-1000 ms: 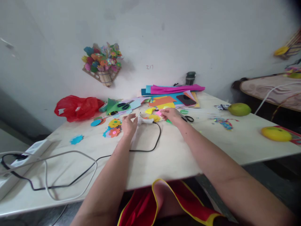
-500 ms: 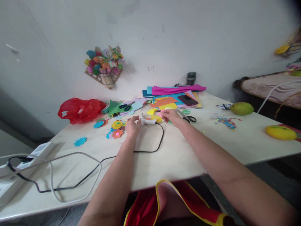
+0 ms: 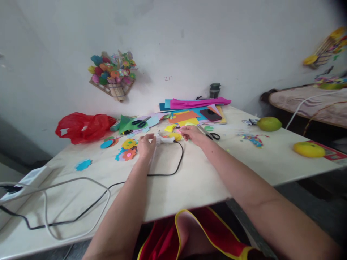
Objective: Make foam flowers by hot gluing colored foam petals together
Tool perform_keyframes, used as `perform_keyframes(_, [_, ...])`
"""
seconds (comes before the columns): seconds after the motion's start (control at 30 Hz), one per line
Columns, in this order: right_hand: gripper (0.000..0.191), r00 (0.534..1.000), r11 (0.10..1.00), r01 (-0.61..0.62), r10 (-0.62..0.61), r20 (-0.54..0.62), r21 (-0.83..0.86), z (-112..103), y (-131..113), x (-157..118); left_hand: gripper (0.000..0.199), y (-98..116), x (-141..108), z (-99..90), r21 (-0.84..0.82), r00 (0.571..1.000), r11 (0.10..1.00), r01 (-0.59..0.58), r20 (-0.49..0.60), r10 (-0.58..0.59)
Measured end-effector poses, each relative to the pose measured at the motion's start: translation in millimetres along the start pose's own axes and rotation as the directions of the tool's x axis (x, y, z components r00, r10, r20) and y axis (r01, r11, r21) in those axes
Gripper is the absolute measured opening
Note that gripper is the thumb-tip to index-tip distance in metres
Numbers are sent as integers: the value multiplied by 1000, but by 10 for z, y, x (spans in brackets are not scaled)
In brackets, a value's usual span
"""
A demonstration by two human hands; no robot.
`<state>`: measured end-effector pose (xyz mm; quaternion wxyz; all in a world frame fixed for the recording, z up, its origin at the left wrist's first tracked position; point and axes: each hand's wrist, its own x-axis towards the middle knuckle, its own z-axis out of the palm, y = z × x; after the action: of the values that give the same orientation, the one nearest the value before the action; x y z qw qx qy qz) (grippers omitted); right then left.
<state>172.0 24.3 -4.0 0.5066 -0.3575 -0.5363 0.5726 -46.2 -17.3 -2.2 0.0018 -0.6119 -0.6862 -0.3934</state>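
Note:
My right hand (image 3: 192, 133) is closed in a pinch on a small pink paper piece (image 3: 179, 131), above yellow paper scraps (image 3: 175, 136). My left hand (image 3: 146, 146) has its fingers curled in; whatever they may hold is hidden. Just right of it lies a white glue gun (image 3: 166, 140) with a black cord (image 3: 181, 162). Beside the left hand are a yellow paper flower (image 3: 129, 143) and an orange paper flower (image 3: 129, 155) with a pink centre. Black-handled scissors (image 3: 215, 136) lie by my right wrist.
Farther back are coloured sheets (image 3: 184, 117), a phone (image 3: 210, 115) and a second pair of scissors (image 3: 141, 122). A red plastic bag (image 3: 84, 126) sits left, with a power strip (image 3: 25, 184) and looped cables in front. Two mangoes, one green (image 3: 269, 124), one yellow (image 3: 309, 149), lie right.
The head view has turned slightly right, so everything appears shifted left. Both hands keep nearly the same place over the table, the right one still pinching the pink piece.

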Motion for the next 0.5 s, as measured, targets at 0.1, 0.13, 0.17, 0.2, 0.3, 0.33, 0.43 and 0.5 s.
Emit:
perform_keyframes(0.1, [10, 999, 999, -35, 35, -23, 14, -6, -8, 5, 29, -3, 8, -2, 5, 1000, 1000, 3, 13, -3])
perform_keyframes(0.13, [9, 998, 999, -44, 45, -32, 27, -7, -14, 1, 29, -6, 11, -1, 4, 1000, 1000, 2, 14, -2])
perform_keyframes(0.17, [9, 998, 998, -47, 49, -41, 38, -8, -21, -5, 29, -9, 14, 0, 3, 1000, 1000, 1, 13, -1])
perform_keyframes(0.2, [9, 998, 998, -46, 48, -44, 45, -9, -28, -12, 29, -11, 15, 0, 1, 1000, 1000, 0, 10, 0])
perform_keyframes(0.3, [20, 999, 999, -26, 27, -38, 40, -11, -42, -33, 29, -10, 14, -2, -5, 1000, 1000, 1, -1, -1])
perform_keyframes(0.33, [24, 999, 999, -20, 21, -32, 33, -11, -43, -36, 29, -7, 12, -4, -6, 1000, 1000, 0, -2, 0])
perform_keyframes(0.43, [28, 999, 1000, -6, 6, -34, -2, -7, -33, -29, 29, 4, 7, -9, -9, 1000, 1000, 6, -6, -6])
perform_keyframes(0.5, [27, 999, 999, 0, -2, -45, -39, 0, -22, -18, 29, 10, 6, -10, -7, 1000, 1000, 18, -4, -18])
